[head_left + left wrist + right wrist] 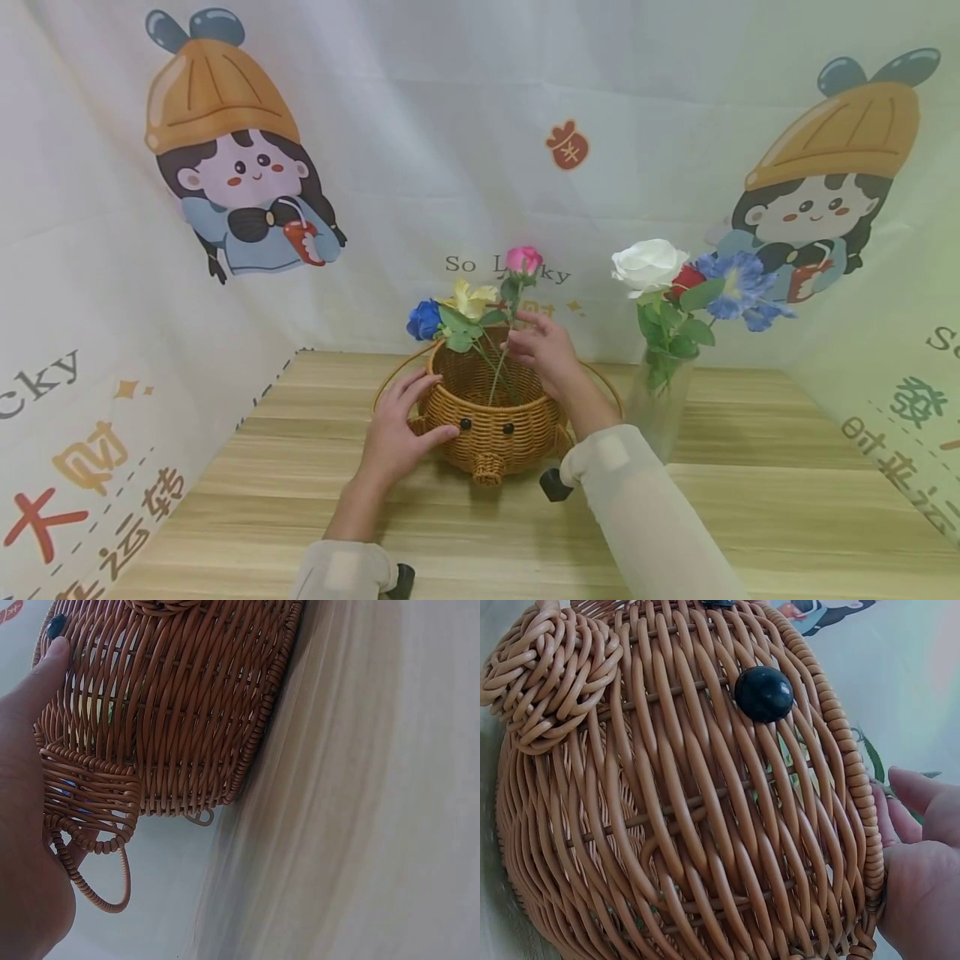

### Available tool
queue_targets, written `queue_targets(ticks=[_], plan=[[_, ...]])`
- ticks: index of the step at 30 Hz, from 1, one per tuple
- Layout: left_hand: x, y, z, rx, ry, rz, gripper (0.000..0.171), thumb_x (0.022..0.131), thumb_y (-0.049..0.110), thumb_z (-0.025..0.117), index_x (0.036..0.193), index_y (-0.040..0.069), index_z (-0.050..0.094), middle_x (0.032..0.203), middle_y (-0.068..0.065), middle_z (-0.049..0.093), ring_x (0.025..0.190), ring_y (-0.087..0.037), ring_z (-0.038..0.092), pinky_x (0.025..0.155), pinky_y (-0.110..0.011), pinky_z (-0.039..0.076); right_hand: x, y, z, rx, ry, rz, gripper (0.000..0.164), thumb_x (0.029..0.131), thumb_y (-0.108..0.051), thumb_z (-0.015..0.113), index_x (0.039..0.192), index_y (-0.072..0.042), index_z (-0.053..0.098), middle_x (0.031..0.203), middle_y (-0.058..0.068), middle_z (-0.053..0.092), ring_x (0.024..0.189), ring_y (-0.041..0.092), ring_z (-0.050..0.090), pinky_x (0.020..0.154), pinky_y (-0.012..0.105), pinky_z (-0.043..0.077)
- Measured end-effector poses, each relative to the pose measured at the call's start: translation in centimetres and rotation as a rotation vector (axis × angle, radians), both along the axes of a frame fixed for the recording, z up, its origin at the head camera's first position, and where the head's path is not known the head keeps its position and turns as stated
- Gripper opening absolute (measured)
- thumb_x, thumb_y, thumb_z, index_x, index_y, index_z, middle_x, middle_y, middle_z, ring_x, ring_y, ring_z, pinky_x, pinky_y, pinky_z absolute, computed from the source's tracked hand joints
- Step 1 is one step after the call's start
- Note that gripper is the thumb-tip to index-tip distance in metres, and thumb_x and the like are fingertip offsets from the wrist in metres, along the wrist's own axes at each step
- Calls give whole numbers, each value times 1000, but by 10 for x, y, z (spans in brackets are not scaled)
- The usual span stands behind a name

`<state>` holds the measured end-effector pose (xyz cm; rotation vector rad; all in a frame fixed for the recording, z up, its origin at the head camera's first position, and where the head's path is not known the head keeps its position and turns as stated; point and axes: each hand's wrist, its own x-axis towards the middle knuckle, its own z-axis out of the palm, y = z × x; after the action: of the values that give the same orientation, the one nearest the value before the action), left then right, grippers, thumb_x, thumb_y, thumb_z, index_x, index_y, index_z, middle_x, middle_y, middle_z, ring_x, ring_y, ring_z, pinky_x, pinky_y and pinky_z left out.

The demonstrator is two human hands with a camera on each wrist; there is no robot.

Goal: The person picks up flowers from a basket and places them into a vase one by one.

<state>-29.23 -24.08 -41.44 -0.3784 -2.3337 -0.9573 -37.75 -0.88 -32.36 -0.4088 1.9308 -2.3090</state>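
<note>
A brown wicker basket (525, 450) with black button eyes and a woven snout stands on the table. My left hand (397, 429) holds its left side, thumb on the front near one eye and fingers up at the rim. In the left wrist view the thumb (41, 682) lies against the weave, beside a woven ear (94, 791). Over the basket's right part, my right hand (551, 354) pinches the stem of a pink rose (523, 260), whose lower end is inside the basket. A blue rose (424, 320) and a yellow flower (471, 298) lean out over the left rim.
Right of the basket stands a clear vase (660, 408) with a white rose (648, 265), a red rose (684, 282) and a blue-violet flower (738, 283). Printed cloth (420, 167) hangs behind and at both sides of the wooden table (480, 542).
</note>
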Motion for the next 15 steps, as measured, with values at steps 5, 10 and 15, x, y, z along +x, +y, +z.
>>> queue_targets(ticks=[5,10,15], plan=[[0,0,0,-6,5,2,74,72,48,83,137,26,56,147,-2,43,136,-30,35,102,-62,33,-1,1,-1,-4,13,16,50,97,0,56,145,-1,40,103,12,59,101,36,64,98,49,45],[-1,0,0,-9,9,2,75,71,48,83,137,24,56,147,-3,43,136,-30,35,102,-61,33,-1,0,0,17,24,18,54,94,3,59,144,-1,40,99,11,62,93,29,66,92,42,51],[-1,-1,-1,-3,12,0,75,71,48,84,136,26,56,147,-3,43,136,-29,35,102,-61,33,0,-2,1,46,38,20,56,91,5,61,143,-1,41,93,8,65,84,19,65,90,39,51]])
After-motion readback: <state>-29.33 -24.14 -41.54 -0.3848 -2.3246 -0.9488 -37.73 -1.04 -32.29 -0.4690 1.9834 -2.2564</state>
